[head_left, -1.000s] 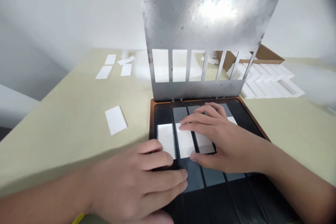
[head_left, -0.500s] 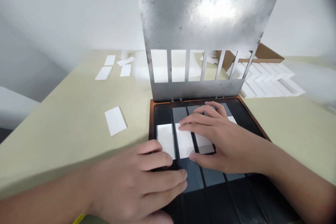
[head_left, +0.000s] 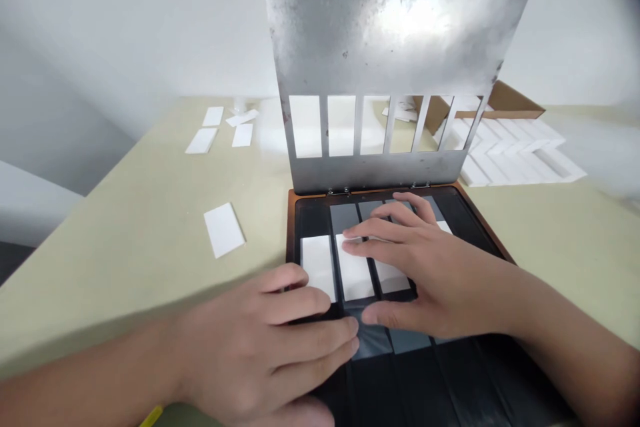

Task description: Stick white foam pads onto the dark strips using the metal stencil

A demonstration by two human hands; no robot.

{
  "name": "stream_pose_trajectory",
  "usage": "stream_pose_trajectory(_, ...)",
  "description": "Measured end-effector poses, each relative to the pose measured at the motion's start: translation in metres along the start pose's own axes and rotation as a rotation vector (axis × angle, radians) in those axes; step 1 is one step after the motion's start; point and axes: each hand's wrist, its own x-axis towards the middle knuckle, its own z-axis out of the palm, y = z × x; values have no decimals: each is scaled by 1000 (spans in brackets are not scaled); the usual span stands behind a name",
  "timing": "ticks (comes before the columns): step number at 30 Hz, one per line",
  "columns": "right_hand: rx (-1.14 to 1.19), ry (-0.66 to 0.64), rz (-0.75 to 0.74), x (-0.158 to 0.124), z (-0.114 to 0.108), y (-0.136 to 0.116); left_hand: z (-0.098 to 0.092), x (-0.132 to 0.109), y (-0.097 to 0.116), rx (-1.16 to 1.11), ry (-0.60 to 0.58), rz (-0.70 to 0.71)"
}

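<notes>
A black tray (head_left: 470, 223) with an orange-brown edge holds white cards in a row, among them a left card (head_left: 318, 267) and a middle card (head_left: 356, 273). Hinged to its back, a metal plate (head_left: 390, 60) with rectangular slots stands upright. My left hand (head_left: 270, 340) rests at the tray's left side with fingers spread, fingertips by the lower end of the left card and on a dark grey strip. Over the row lies my right hand (head_left: 420, 260), its fingers apart, two fingertips touching the middle card's top. It partly hides the cards to the right.
On the table (head_left: 160, 213), a loose white card (head_left: 224, 229) lies left of the tray. Several small white pieces (head_left: 243, 135) lie farther back. Behind the plate at right are a cardboard box (head_left: 520, 103) and rows of white blocks (head_left: 520, 163).
My right thumb has moved slightly down, off the middle card's lower end onto the grey strip area. My left hand has hardly moved. The view has shifted slightly.
</notes>
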Motion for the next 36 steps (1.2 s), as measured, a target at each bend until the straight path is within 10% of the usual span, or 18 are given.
stream_pose_trajectory(36, -78, 44, -32, 7, 1, -4, 2, 1, -1, -86, -23, 55)
